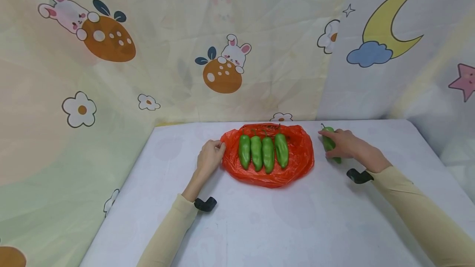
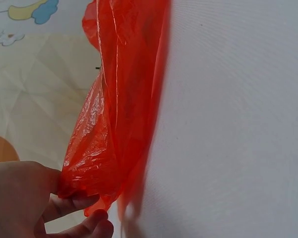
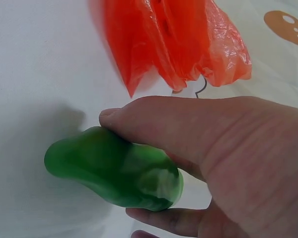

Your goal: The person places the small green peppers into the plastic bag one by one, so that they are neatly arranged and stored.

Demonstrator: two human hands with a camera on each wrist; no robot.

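A red plastic bag [image 1: 267, 181] lies spread on the table with several green peppers [image 1: 268, 155] side by side on it, stems toward the back. At its left edge my left hand [image 1: 210, 158] pinches the plastic; the left wrist view shows the bag's rim [image 2: 92, 173] between thumb and fingers. To the right of the bag, my right hand [image 1: 345, 143] grips a single green pepper [image 3: 114, 166] between thumb and fingers, near the tabletop. Whether that pepper touches the table I cannot tell.
The white table [image 1: 259, 226] ends at a back edge just behind the bag. A patterned cloth [image 1: 167, 52] with rabbits, flowers and a moon hangs behind and to the sides. Black wrist mounts [image 1: 205, 204] sit on both forearms.
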